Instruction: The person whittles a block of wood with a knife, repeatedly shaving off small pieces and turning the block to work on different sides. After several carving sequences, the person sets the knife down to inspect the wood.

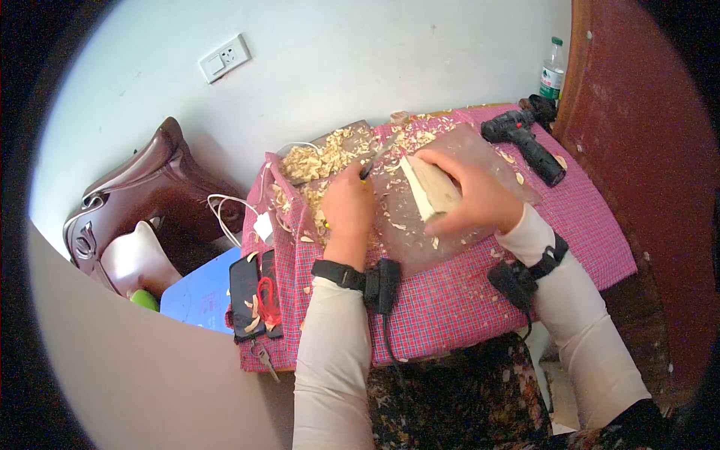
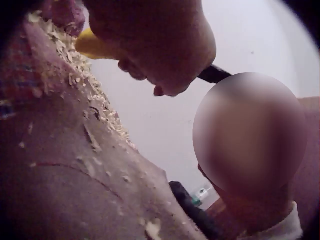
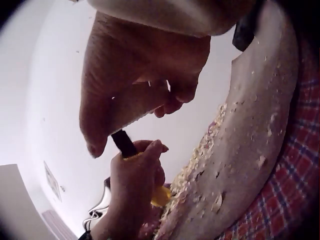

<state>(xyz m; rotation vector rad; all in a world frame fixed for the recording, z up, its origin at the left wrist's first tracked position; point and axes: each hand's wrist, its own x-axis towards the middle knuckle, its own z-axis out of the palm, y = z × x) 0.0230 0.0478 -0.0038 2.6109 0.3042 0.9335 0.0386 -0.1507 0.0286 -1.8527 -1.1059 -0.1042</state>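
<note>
My left hand [image 1: 349, 204] grips a carving knife [image 3: 124, 143] with a yellow handle; the handle's end [image 2: 94, 45] sticks out of the fist in the left wrist view. Its dark blade points up past the thumb side, towards the wood. In my right hand [image 1: 486, 193] is a pale wooden block [image 1: 429, 187], held between thumb and fingers above the grey mat [image 1: 420, 244]. The block's cut, lighter face is turned towards the left hand. In the right wrist view the blade reaches close to the block's lower edge.
Wood shavings [image 1: 322, 161] are heaped at the back left of the checked cloth [image 1: 450, 311]. A black cordless drill [image 1: 529, 146] lies at the back right, near a bottle [image 1: 552, 71]. Phones [image 1: 244, 289], a red cord [image 1: 268, 302] and keys [image 1: 264, 355] lie at the left edge.
</note>
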